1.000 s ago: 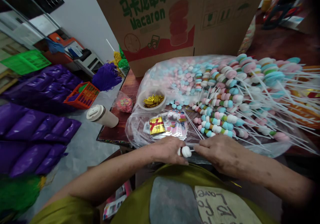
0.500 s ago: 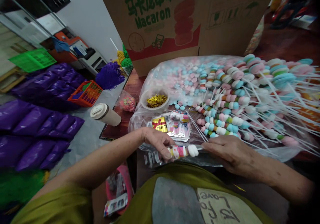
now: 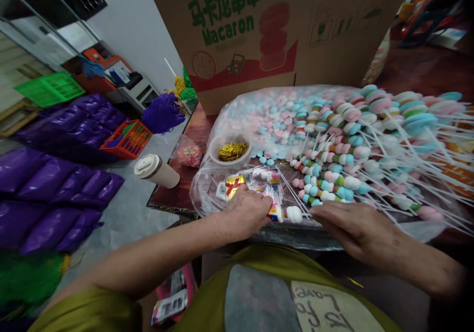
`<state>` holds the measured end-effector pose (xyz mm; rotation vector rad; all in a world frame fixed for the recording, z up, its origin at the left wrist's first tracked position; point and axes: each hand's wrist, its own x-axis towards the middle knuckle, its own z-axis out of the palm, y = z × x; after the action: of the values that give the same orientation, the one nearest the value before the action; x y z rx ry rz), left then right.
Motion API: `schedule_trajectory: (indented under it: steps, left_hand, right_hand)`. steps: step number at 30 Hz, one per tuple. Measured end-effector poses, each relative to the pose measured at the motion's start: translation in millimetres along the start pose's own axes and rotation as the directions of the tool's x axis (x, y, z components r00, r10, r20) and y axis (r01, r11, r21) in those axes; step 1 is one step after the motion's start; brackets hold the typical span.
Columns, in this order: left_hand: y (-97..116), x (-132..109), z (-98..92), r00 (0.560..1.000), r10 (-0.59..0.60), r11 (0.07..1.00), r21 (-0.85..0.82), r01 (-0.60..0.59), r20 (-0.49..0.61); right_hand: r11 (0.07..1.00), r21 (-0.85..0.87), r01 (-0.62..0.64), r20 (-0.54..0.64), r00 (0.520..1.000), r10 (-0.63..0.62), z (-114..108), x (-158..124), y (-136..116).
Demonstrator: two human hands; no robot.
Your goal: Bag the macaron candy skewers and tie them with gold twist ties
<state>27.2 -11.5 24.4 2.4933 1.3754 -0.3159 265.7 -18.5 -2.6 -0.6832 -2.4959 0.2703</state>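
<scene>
A marshmallow skewer [image 3: 294, 214], with a white swirled piece at its stick end and a printed wrapper [image 3: 276, 213] round the rest, lies level at the table's near edge. My left hand [image 3: 246, 213] is closed over its wrapped end and hides most of it. The fingertips of my right hand [image 3: 355, 228] pinch its white stick on the other side. Just beyond my left fingers are a gold twist-tie packet [image 3: 234, 186] and a stack of printed clear bags [image 3: 264, 175], partly covered by the hand.
Many finished marshmallow skewers [image 3: 344, 158] are heaped at the right on a plastic sheet. A bowl [image 3: 213, 155] holds gold twist ties. At the back stands a large cardboard box [image 3: 237, 92]; a lidded cup [image 3: 165, 174] is at the left corner. Purple bags [image 3: 55, 184] lie beyond the table.
Both hands have moved a little forward and right with the skewer. My left hand has turned palm down over the wrapper and now covers part of the bag stack.
</scene>
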Motion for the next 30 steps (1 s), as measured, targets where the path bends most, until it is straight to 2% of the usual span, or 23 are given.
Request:
schedule_trajectory:
  steps: [1, 2, 5, 7, 9, 14, 16, 21, 23, 24, 26, 28, 30]
  left_hand:
    - [1, 0, -1.9, 0.999, -0.001, 1.000, 0.021, 0.002, -0.033]
    - [0, 0, -4.5, 1.000, 0.005, 1.000, -0.024, -0.005, -0.021]
    - [-4, -1, -15.6, 0.988, 0.042, 0.948, -0.320, 0.007, 0.147]
    - [-6, -1, -22.1, 0.974, 0.098, 0.907, -0.420, -0.004, 0.204]
    - [-4, 0, -24.7, 0.974, 0.127, 0.916, -0.398, -0.043, 0.187]
    - [14, 5, -15.0, 0.983, 0.179, 0.969, -0.182, -0.168, 0.042]
    - [18, 7, -11.3, 0.972, 0.231, 0.966, -0.133, -0.223, 0.048]
    - [0, 7, -16.6, 0.966, 0.237, 0.935, -0.295, -0.196, 0.108]
    - [-10, 5, -18.8, 0.955, 0.271, 0.928, -0.294, -0.227, 0.119]
    - [-13, 4, -18.5, 0.951, 0.295, 0.927, -0.265, -0.264, 0.088]
    - [-15, 3, -14.9, 0.938, 0.340, 0.920, -0.184, -0.346, -0.064]
    - [-13, 3, -9.0, 0.898, 0.379, 0.914, -0.063, -0.401, -0.222]
    - [-9, 3, -3.2, 0.853, 0.431, 0.900, 0.078, -0.428, -0.294]
  right_hand:
    - [0.999, -0.020, 0.025, -0.026, 0.999, -0.026, 0, -1, 0]
    - [0.997, -0.053, 0.059, -0.040, 0.997, -0.061, -1, -2, 1]
    - [0.970, -0.160, 0.183, -0.041, 0.981, -0.191, -5, -6, 3]
    - [0.953, -0.192, 0.235, -0.034, 0.969, -0.246, -8, -9, 3]
    - [0.944, -0.217, 0.248, -0.008, 0.967, -0.255, -8, -12, 2]
    - [0.945, -0.258, 0.201, 0.015, 0.979, -0.204, -1, -11, -7]
    - [0.941, -0.284, 0.186, 0.025, 0.982, -0.187, 2, -9, -10]
    - [0.925, -0.325, 0.199, 0.044, 0.980, -0.196, -2, -10, -5]
    - [0.927, -0.309, 0.215, 0.069, 0.977, -0.203, -4, -13, -1]
    - [0.931, -0.297, 0.213, 0.085, 0.977, -0.196, -5, -14, 0]
    - [0.940, -0.290, 0.183, 0.101, 0.982, -0.160, -5, -16, 1]
    - [0.943, -0.301, 0.145, 0.090, 0.988, -0.124, -5, -17, 1]
    - [0.939, -0.318, 0.128, 0.070, 0.991, -0.112, -4, -16, 0]
